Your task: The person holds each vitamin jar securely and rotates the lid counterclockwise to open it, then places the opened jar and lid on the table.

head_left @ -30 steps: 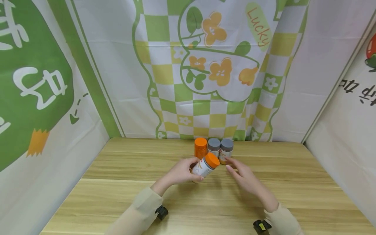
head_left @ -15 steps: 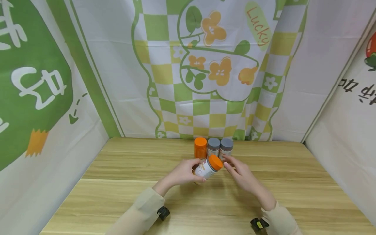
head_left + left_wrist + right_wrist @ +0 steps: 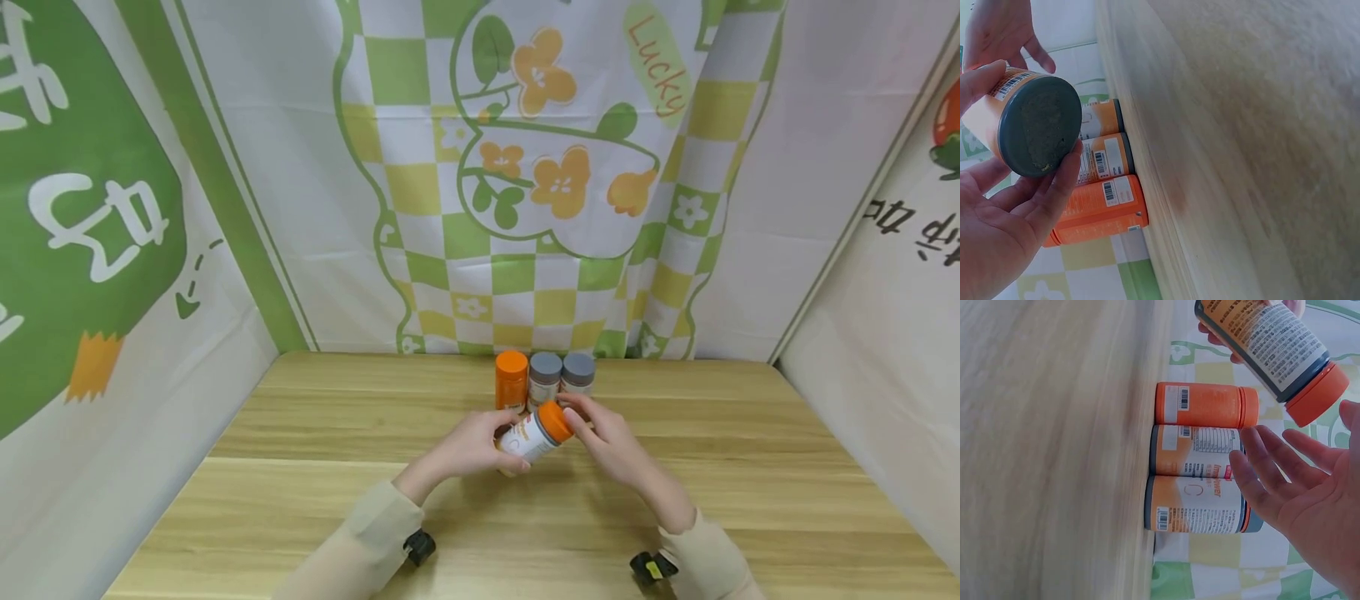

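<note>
My left hand [image 3: 472, 446] grips a pill bottle [image 3: 527, 438] with a white label and an orange cap [image 3: 555, 422]. The bottle is tilted, cap up and to the right, and its dark base [image 3: 1041, 125] shows in the left wrist view. Close to the cap is my right hand [image 3: 1300, 487], its fingers spread and nothing held; in the right wrist view a gap shows between cap and fingers. Behind the hands stand an all-orange bottle [image 3: 512, 383] and two grey-capped bottles, a middle one [image 3: 544, 383] and a right one [image 3: 578, 371], side by side.
The wooden table [image 3: 337, 517] runs back to a checked green and yellow curtain [image 3: 517, 283]. White printed fabric walls stand at the left and right. The row of bottles sits near the table's back edge.
The held bottle has shifted slightly right and tipped further over toward my right hand. My right hand has moved a little left, closer to the orange cap.
</note>
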A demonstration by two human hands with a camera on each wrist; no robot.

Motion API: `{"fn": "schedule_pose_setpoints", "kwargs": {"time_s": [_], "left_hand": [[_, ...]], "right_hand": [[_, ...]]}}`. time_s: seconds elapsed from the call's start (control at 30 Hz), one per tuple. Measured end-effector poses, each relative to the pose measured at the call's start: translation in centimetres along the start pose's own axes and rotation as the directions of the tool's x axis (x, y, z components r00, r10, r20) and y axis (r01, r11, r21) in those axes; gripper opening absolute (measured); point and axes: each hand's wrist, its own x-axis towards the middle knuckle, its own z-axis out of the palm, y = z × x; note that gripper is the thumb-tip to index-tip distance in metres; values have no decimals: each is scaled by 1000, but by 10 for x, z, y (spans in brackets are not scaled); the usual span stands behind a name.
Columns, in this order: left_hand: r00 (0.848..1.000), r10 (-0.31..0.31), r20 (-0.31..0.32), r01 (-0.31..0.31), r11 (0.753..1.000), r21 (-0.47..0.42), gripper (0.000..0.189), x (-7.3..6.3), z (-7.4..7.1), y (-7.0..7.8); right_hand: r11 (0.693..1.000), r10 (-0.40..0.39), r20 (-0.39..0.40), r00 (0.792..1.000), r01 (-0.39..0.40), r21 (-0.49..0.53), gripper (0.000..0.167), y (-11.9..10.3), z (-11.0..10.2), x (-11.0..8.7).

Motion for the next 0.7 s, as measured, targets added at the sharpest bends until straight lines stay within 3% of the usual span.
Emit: {"fn": "schedule_pose_setpoints", "kwargs": {"time_s": [0.7], "left_hand": [[1000, -30, 5, 30, 999, 10, 49, 0, 2, 6]], "right_hand": [[1000, -16, 12, 1000, 16, -7, 30, -8, 0, 5]]}}
